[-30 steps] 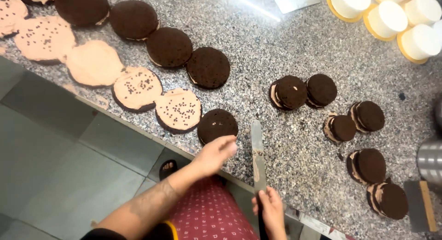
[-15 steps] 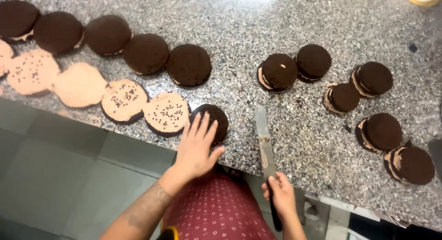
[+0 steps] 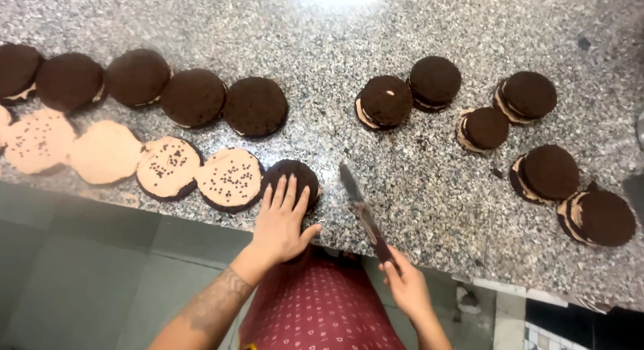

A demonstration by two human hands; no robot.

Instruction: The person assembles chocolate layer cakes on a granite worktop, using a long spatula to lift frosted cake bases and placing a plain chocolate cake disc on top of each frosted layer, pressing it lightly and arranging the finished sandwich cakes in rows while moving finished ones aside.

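we stand at the speckled granite counter [image 3: 416, 155] with our left hand [image 3: 280, 219] laid flat, fingers spread, on top of a dark chocolate cake round [image 3: 295, 179] at the near edge; it presses down on the round, it does not clasp it. our right hand [image 3: 406, 289] is clenched around the handle of a spatula knife [image 3: 362, 209], whose smeared blade lies on the stone just right of that round, pointing away from us.

judging from how things lie, the work looks partly done. to the right sit six finished sandwiches [image 3: 537, 142], each with a pale cream band showing between two dark layers. the round under our palm seems to be a lid placed on its filling, though the hand hides the seam. left of it, four bases still lie open: two creamed rounds with chocolate sprinkles [image 3: 201, 177], touching each other, then two more creamed rounds [image 3: 70, 147] further left, the far one sprinkled too. behind them runs a row of five dark rounds [image 3: 161, 91], plain on top; some show a trace of cream at the rim.
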